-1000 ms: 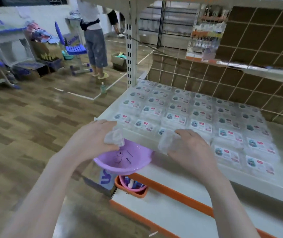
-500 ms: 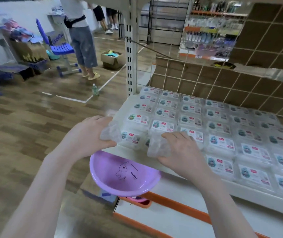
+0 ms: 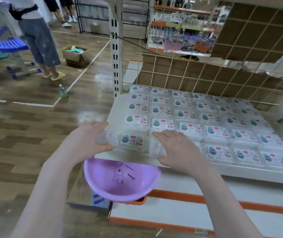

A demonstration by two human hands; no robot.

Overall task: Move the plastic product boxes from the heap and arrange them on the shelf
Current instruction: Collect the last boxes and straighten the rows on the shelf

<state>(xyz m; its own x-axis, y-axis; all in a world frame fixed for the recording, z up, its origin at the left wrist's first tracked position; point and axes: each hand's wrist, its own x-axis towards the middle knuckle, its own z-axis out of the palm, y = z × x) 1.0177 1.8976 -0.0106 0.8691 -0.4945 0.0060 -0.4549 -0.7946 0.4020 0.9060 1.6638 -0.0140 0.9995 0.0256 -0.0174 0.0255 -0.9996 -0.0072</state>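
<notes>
head view. two hands, one purple basin (image 3: 120,181), one shelf (image 3: 240,170) and rows of plastic product boxes laid flat on it; about six rows run back from the grip, and the far right ones blur, so an exact count cannot be given. the left hand (image 3: 87,141) curls its fingers round the left end of the front-corner box (image 3: 132,140), thumb under its near edge. the right hand (image 3: 175,148) grips the neighbouring box (image 3: 156,148), fingers over its top and thumb at its near edge; that box is mostly hidden. both held boxes sit at the shelf's front left corner, with the laid rows beyond and right of the grip. the basin lies directly below the hands. compared with half a second ago, both hands have moved the boxes further onto the shelf.
</notes>
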